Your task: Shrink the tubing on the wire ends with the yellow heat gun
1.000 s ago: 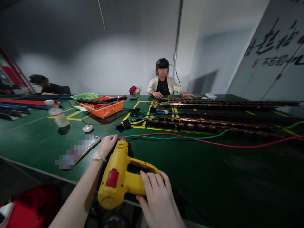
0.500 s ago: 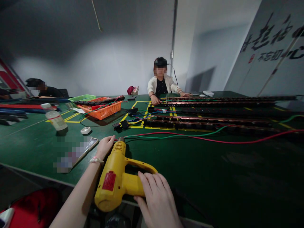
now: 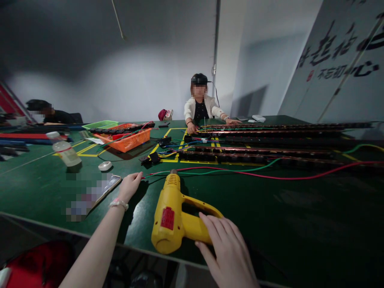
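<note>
My left hand (image 3: 131, 185) has its fingertips together on the wire ends (image 3: 145, 177); my right hand (image 3: 228, 246) wraps the yellow heat gun (image 3: 169, 208) by its handle. From my left fingertips, the red wire (image 3: 288, 179) and slack green wire (image 3: 219, 173) run rightward, roughly along the worktop (image 3: 300, 224). The gun's long axis points from the near edge toward them, nozzle right of my nearer, left hand; I can't tell nozzle clearance.
</note>
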`<state>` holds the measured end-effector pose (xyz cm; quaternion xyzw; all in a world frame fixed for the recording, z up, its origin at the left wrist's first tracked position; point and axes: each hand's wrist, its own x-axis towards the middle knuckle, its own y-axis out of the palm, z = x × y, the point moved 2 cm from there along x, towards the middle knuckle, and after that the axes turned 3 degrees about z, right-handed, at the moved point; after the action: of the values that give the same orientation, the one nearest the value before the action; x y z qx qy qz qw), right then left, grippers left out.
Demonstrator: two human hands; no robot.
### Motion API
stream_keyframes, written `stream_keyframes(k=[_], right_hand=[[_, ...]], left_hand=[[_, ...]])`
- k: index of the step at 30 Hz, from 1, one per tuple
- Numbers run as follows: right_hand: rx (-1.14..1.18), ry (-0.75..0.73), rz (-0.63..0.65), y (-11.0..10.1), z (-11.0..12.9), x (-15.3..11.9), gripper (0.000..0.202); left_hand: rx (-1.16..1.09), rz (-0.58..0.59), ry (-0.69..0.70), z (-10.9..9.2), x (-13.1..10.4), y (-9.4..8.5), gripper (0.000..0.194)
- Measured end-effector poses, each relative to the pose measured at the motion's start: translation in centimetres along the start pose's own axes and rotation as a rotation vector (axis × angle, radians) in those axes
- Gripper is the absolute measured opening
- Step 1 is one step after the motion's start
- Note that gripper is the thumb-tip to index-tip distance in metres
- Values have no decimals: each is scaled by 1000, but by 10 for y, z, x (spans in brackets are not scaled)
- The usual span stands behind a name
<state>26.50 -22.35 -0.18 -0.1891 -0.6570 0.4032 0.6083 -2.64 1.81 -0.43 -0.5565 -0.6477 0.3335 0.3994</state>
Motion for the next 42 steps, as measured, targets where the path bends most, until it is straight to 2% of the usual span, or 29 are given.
stream_keyframes(k=[11, 19, 26, 34, 42], right_hand=[[-130, 1, 26, -21, -49, -29, 48], [-234, -28, -79, -29, -62, -40, 49], [-247, -25, -80, -26, -53, -37, 47], [-204, -41, -65, -15, -22, -20, 47], [-55, -28, 7, 4, 7, -1, 51]], left_hand=[[-23, 12, -4, 0, -1, -1, 54], [-60, -16, 23, 2, 0, 0, 54], [-71, -35, 35, 5, 2, 4, 51], [-50, -6, 36, -1, -1, 1, 49], [-23, -2, 42, -4, -3, 0, 51]])
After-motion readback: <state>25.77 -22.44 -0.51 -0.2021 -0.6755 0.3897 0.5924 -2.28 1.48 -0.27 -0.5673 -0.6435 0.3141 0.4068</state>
